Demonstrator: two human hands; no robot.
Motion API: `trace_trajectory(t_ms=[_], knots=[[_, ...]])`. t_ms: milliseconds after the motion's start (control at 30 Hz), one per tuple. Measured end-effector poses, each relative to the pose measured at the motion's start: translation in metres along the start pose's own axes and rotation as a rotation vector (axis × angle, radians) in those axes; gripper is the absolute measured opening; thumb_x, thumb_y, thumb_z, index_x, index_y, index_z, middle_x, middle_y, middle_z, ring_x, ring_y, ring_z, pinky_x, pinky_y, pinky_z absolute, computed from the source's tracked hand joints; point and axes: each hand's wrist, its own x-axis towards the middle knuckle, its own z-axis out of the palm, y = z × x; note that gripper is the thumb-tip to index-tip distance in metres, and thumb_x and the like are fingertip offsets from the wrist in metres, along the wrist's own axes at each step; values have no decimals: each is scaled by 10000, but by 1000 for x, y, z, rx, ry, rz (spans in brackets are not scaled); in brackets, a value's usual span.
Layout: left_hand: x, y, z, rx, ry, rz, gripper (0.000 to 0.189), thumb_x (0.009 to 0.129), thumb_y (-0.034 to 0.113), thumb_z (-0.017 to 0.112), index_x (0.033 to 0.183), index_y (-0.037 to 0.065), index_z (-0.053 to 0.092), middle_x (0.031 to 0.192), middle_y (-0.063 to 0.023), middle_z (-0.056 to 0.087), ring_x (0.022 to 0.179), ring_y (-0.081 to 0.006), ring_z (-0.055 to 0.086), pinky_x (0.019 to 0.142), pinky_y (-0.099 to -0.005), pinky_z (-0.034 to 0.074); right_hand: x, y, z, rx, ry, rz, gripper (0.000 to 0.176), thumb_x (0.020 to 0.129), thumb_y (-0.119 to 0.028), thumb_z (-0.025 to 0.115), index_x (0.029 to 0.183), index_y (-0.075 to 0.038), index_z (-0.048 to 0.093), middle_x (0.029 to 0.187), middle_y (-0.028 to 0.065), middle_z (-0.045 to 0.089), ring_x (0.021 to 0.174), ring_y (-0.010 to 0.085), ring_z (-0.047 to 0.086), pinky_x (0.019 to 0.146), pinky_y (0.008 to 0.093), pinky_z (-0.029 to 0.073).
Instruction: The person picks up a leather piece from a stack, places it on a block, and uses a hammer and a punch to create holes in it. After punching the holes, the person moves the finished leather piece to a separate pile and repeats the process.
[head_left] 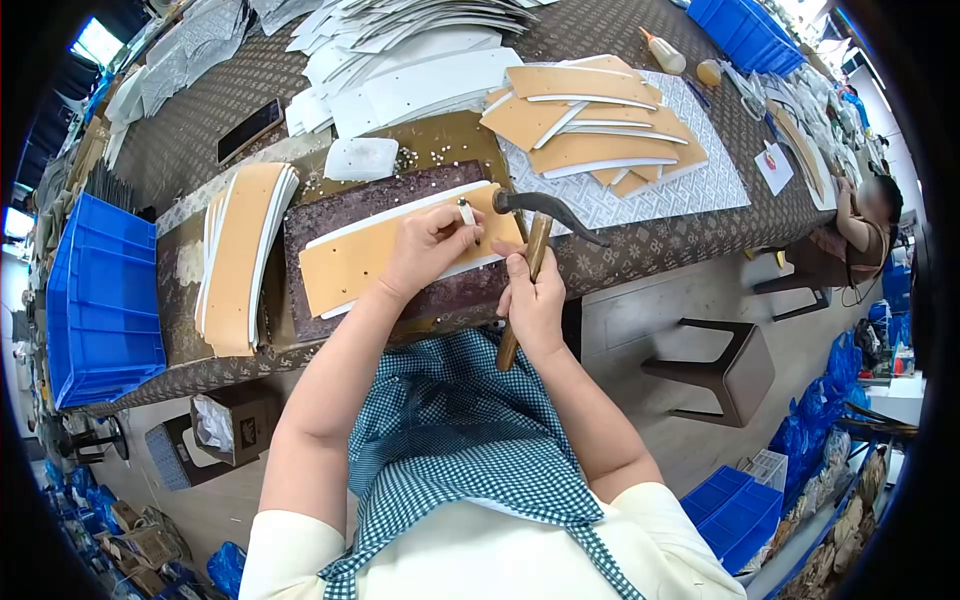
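My left hand [428, 248] pinches a short, light-coloured cylindrical punch [465, 210], upright over a tan curved panel [345, 262] with white edges. Its lower end is hidden by my fingers. Small dark holes or marks dot the panel, which lies on a dark stained board [300, 222]. My right hand [536, 300] is wrapped around the wooden handle of a hammer [537, 236]. The hammer's dark, curved head is raised just right of the punch, apart from it. Left of the board rests a stack of similar tan panels [240, 262].
More tan panels [600, 150] are piled on patterned paper [725, 190]. White sheets [425, 90] are heaped at the back. Small pale bits lie around a white block [361, 159]. A phone [250, 131] and a blue crate [105, 300] are leftward. Another person [860, 225] sits far right, beyond a stool [725, 370].
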Motion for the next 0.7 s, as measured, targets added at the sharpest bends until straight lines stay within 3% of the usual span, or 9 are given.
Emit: trace_trajectory(t_ms=[133,233,333,433,500,600,633,667,700], knots=[[-1,4,1,16,13,47,169,901,79,713,1046,-7,718,963,-48,717,872,-88,668,772,-239,552,1,3,0,-3,1,6,197,1028,-154,511,1129,11,547,1088,86,714,461,93,549,436,247,462],[-2,2,4,42,43,133,158,874,86,726,1014,12,722,913,-68,713,785,-120,679,708,-264,553,1,4,0,26,14,1,174,1023,-162,524,1078,-1,562,1022,82,725,457,88,547,431,245,457],[-1,0,4,178,34,244,137,858,82,728,981,23,716,892,-94,705,753,-181,689,688,-291,554,4,-5,-8,-144,-78,30,171,996,-170,573,1026,-1,573,895,120,722,500,147,599,474,292,482],[-3,3,4,179,36,278,115,851,77,727,950,22,704,891,-112,698,762,-231,687,696,-311,551,25,-40,-29,-483,-242,-186,222,941,-172,643,1034,17,574,739,192,642,687,267,685,606,387,505],[-3,4,5,138,45,317,105,844,78,728,925,21,694,882,-112,692,759,-249,679,691,-321,545,24,-115,-32,-486,-302,-203,176,945,-128,642,1019,15,572,708,126,618,648,176,638,593,319,493],[-2,3,6,231,56,354,89,833,46,726,914,19,699,877,-93,706,759,-208,692,674,-310,551,17,-190,-29,-113,-294,-523,172,1010,-166,577,1046,0,550,694,9,574,524,31,485,459,178,362],[-2,1,6,230,61,360,90,833,47,726,914,20,699,877,-93,707,758,-208,693,676,-308,552,21,-200,-29,-92,-279,-663,255,1027,-272,547,1061,-19,535,663,16,528,405,37,413,359,185,324],[-2,0,7,230,65,369,90,834,47,726,915,21,699,878,-93,707,756,-209,693,678,-306,553,19,-205,-28,-48,-285,-669,272,1026,-291,550,1056,-22,534,653,13,510,400,41,408,358,185,326],[-1,-1,7,230,68,379,90,835,48,726,916,21,699,878,-93,708,755,-209,694,680,-304,554,17,-204,-28,-68,-283,-696,258,1011,-263,558,1035,-8,527,658,59,522,446,115,450,407,236,357]])
